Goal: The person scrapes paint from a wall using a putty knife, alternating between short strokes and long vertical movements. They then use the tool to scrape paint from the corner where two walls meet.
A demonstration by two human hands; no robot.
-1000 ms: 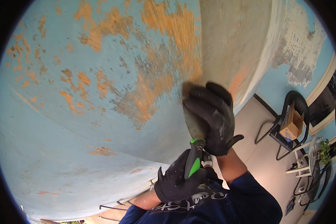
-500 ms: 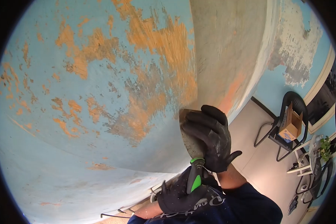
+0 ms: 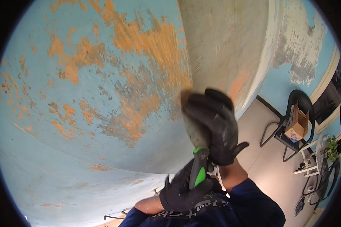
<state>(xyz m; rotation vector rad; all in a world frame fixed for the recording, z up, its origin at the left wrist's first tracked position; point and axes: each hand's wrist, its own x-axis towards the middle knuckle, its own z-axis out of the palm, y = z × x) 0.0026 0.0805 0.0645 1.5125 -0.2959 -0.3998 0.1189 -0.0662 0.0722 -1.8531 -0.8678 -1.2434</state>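
Observation:
My left hand, in a dark work glove, is closed round the grey-and-green handle of a scraper low in the middle of the view. The scraper's broad, stained blade points up. Along the blade's right side lies my gloved right hand, its fingers stretched over the metal and its thumb held out to the right. Those fingers are slightly blurred and hide part of the blade. Behind the blade is a light blue wall with patches stripped to orange and grey; the blade tip overlaps the edge of a bare grey strip.
To the right, a black chair holds an open cardboard box on a pale tiled floor. A plant and cluttered furniture stand farther right, near a window. More stripped wall shows behind the chair.
Both hands and the scraper have moved up, the blade tip rising along the wall. The wall's patches have shifted slightly left in view.

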